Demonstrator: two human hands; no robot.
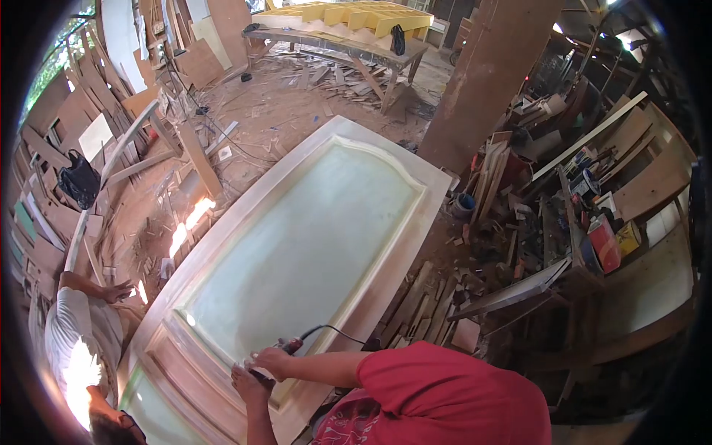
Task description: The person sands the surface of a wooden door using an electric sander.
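Observation:
A large wooden door [222, 241] with a pale greenish inset panel [304, 237] lies flat before me. Near its lower right edge, my right hand [273, 363] is closed round a dark power tool [291, 345] with a black cord. My left hand [248, 381] is beside it, its fingers closed at the tool's near end. The tool rests low over the wooden moulding. Both hands partly cover the tool, so its working end is hidden.
A person in a light shirt [74, 319] is at the door's left side. Behind stands a workbench [334, 43] with a yellow frame. A brown pillar [486, 81], a blue bucket [463, 205], and a cluttered shelf [571, 215] are on the right. Wood scraps litter the floor.

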